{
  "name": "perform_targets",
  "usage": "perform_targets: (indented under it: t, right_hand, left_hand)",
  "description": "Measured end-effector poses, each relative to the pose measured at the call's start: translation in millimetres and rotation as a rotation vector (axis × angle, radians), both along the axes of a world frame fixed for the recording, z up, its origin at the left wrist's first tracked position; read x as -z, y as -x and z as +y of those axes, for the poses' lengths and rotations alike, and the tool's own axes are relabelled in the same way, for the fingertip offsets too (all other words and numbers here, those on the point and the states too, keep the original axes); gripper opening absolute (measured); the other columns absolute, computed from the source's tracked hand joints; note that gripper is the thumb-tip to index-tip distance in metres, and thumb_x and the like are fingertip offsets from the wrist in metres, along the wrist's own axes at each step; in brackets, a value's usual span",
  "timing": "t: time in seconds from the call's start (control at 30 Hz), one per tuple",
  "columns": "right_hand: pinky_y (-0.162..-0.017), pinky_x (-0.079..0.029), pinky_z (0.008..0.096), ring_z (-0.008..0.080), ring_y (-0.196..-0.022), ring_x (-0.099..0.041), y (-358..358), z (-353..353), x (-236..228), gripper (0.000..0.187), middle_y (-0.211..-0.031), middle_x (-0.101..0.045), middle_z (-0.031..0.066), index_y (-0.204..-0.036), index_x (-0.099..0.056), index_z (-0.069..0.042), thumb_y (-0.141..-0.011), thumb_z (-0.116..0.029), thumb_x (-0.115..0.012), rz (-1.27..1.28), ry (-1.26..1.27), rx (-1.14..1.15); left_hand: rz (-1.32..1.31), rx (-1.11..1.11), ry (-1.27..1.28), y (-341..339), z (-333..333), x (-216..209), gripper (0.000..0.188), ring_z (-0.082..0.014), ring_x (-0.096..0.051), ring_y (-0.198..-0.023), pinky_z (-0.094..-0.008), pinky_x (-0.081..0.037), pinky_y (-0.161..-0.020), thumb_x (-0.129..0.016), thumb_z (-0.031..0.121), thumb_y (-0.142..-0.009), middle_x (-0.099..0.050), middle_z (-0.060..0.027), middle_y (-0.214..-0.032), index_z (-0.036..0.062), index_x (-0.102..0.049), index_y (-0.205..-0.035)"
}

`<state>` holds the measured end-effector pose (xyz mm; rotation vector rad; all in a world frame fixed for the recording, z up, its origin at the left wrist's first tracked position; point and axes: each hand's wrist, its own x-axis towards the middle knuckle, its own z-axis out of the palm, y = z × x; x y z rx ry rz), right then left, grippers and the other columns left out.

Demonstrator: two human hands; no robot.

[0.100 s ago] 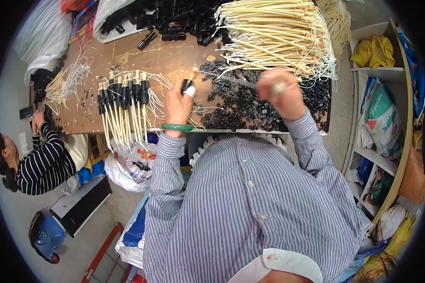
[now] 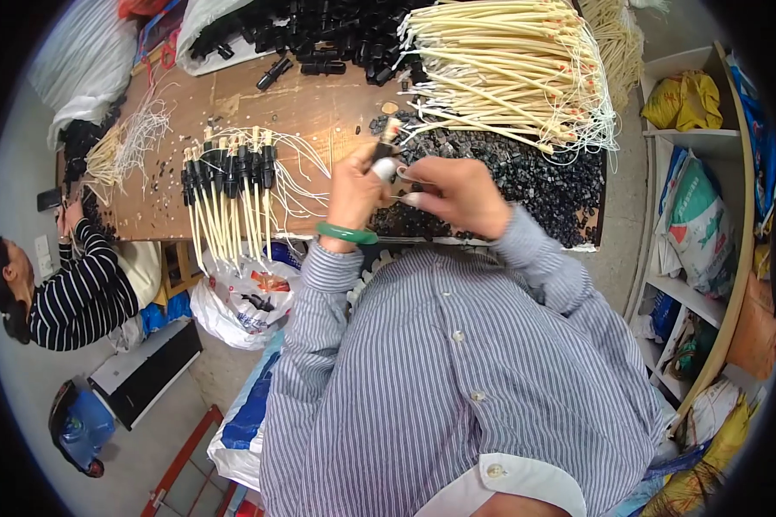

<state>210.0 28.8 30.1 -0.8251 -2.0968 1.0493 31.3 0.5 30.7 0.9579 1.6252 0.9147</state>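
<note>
My left hand (image 2: 352, 196), with a green bangle at its wrist and a white cover on the thumb tip, is closed around a black plastic fitting (image 2: 381, 155). A cream tube end (image 2: 392, 129) sticks out of the fitting's far end; the rest is hidden in the palm. Close beside it, my right hand (image 2: 464, 191) pinches a thin white cord (image 2: 403, 175), which curves between the two hands. Left of them lies a row of cream tubes with black fittings (image 2: 230, 168), their white cords (image 2: 306, 159) trailing right.
Small black pieces (image 2: 509, 185) are spread over the table's right side, below a stack of cream tubes (image 2: 500, 69). Black fittings (image 2: 319, 34) pile up at the back. A person in a striped top (image 2: 86, 289) works at the left end. Shelves (image 2: 694, 142) stand right.
My right hand has swung left, from over the small black pieces to beside my left hand. My left hand has shifted right with the fitting.
</note>
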Motion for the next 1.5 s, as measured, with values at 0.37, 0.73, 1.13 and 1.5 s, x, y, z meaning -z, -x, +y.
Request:
perform_targets:
  t: [0.37, 0.73, 1.13, 1.5]
  right_hand:
    - [-0.044, -0.042, 0.0306, 0.0172, -0.046, -0.055, 10.0, -9.0, 4.0, 0.009, -0.062, -0.064, 0.0012, -0.082, -0.068, -0.01, -0.074, -0.01, -0.065, -0.219, -0.165, 0.31]
    - [-0.046, -0.043, 0.0287, 0.0172, -0.046, -0.054, 11.5, -9.2, 8.0, 0.018, -0.063, -0.065, 0.0028, -0.088, -0.072, -0.009, -0.073, -0.004, -0.064, -0.353, -0.189, 0.32]
    - [-0.047, -0.043, 0.0304, 0.02, -0.049, -0.054, 11.9, -3.2, 8.5, 0.024, -0.063, -0.061, 0.0047, -0.1, -0.065, -0.005, -0.077, -0.001, -0.062, -0.159, -0.053, 0.118]
    - [-0.043, -0.04, 0.0302, 0.0172, -0.043, -0.049, 8.0, -8.1, 18.9, 0.016, -0.058, -0.06, 0.0047, -0.091, -0.068, -0.004, -0.077, -0.004, -0.061, 0.04, -0.049, 0.107]
  left_hand:
    - [0.647, 0.261, -0.432, 6.0, -14.0, 14.8, 0.04, -0.0214, -0.061, -0.078, -0.029, -0.051, -0.068, -0.056, -0.009, -0.074, -0.066, -0.0063, -0.096, 0.0065, -0.065, -0.109]
    - [0.699, 0.3, -0.411, 0.8, -19.3, 20.0, 0.051, -0.0264, -0.061, -0.094, -0.0352, -0.05, -0.08, -0.054, -0.009, -0.068, -0.064, -0.0081, -0.114, 0.0107, -0.062, -0.114]
    - [0.415, 0.34, -0.312, -0.7, -14.5, 15.3, 0.048, -0.0232, -0.063, -0.094, -0.0314, -0.05, -0.079, -0.057, -0.009, -0.065, -0.065, -0.0088, -0.11, 0.0091, -0.064, -0.109]
    - [0.249, 0.2, -0.794, -0.4, -13.7, 15.6, 0.03, -0.0121, -0.053, -0.071, -0.0222, -0.044, -0.065, -0.063, -0.009, -0.068, -0.063, -0.0034, -0.087, 0.0077, -0.068, -0.093]
